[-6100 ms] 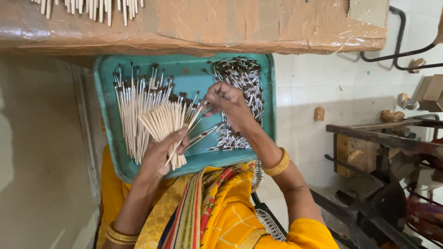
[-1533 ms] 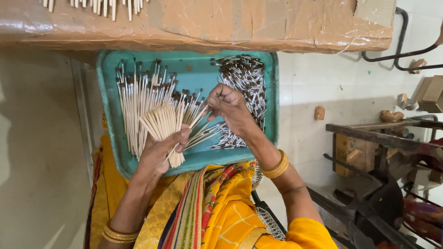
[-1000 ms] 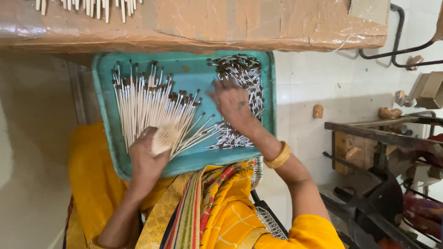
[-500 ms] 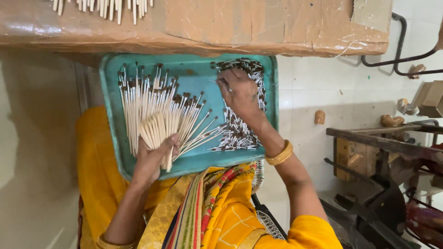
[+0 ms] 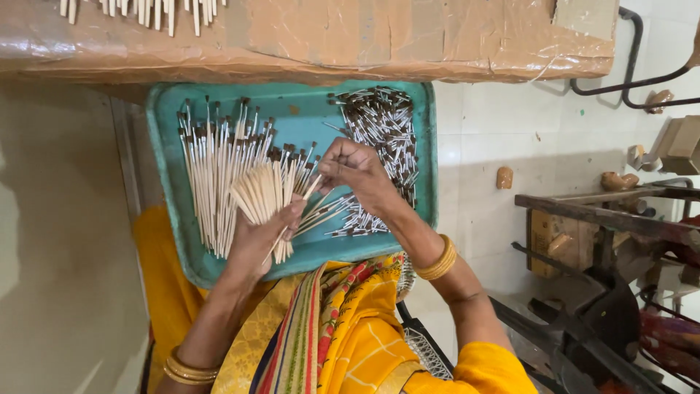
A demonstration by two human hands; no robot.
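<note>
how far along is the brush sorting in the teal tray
Done: a wide row of finished brushes lies on the teal tray. In hand: the left hand holds a fanned bundle, and the right hand pinches one piece beside it. Left: a heap of ferrule heads remains.

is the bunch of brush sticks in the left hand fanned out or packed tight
Fanned out. The bunch of sticks spreads from the left hand over the teal tray, tips apart, while the right hand pinches one at its top.
</note>
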